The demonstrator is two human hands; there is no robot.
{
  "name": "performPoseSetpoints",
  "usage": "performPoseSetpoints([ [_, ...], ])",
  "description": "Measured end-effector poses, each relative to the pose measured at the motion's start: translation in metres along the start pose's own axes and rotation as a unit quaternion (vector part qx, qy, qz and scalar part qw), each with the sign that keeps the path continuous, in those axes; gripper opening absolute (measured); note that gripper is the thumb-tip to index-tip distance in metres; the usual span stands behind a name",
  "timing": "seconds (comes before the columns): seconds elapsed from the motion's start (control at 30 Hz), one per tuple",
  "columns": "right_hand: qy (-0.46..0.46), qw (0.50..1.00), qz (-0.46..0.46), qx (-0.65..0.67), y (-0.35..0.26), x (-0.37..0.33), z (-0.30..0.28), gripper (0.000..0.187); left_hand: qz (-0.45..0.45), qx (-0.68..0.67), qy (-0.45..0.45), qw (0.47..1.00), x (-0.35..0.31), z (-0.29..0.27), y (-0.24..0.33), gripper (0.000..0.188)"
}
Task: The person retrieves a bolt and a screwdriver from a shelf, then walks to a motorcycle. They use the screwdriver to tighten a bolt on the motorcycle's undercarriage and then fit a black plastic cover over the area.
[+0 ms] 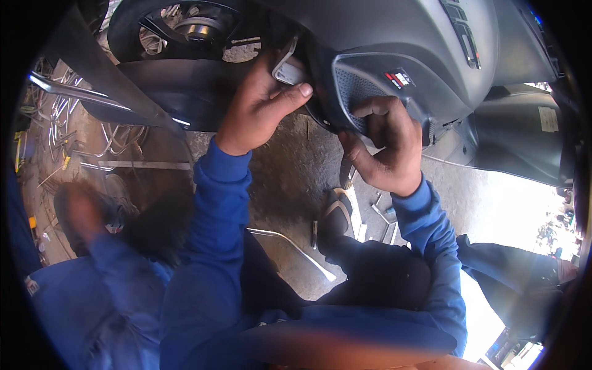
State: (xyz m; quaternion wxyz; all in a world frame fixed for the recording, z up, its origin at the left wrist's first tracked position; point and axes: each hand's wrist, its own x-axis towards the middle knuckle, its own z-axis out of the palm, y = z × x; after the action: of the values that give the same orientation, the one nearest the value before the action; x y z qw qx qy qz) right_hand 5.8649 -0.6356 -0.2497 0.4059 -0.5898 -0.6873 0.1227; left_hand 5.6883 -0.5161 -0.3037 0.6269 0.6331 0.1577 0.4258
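Note:
A dark grey scooter fills the upper part of the head view, with its side panel point(425, 71) facing me. My left hand point(256, 114) is closed around a bent, flat metal bracket point(291, 73) beside the panel's left edge. Its thumb points right along the bracket, and the other fingers are mostly hidden behind. At the lower edge of the panel's mesh-textured recess, my right hand point(394, 148) is closed with curled fingers. Its thumb sits below the edge and its index finger above, pinching the panel's rim.
The scooter's wheel point(185, 31) is at upper left. Bent metal rods point(117, 139) lie on the floor at left, with cut metal pieces point(387, 216) below my right hand. A co-worker's blue sleeve point(126, 280) is close on my left; another person's dark trouser leg point(512, 268) is at right.

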Motion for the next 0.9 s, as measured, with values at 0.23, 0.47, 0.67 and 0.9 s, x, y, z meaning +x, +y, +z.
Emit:
performPoseSetpoints([
  [0.23, 0.007, 1.000, -0.015, 0.009, 0.002, 0.000, 0.002, 0.035, 0.044, -0.015, 0.000, 0.999, 0.000, 0.003, -0.005, 0.026],
  [0.47, 0.013, 1.000, -0.018, -0.004, 0.002, 0.000, 0.003, 0.036, 0.042, 0.024, 0.001, 0.999, 0.001, 0.003, -0.005, 0.022],
  [0.67, 0.016, 1.000, -0.013, 0.022, 0.005, -0.003, 0.005, 0.037, 0.068, -0.025, 0.011, 0.997, 0.000, 0.007, -0.007, 0.023],
  [0.9, 0.013, 0.999, -0.030, -0.017, 0.008, -0.005, 0.001, 0.041, 0.071, -0.010, 0.035, 0.997, 0.004, 0.010, -0.014, 0.022],
])
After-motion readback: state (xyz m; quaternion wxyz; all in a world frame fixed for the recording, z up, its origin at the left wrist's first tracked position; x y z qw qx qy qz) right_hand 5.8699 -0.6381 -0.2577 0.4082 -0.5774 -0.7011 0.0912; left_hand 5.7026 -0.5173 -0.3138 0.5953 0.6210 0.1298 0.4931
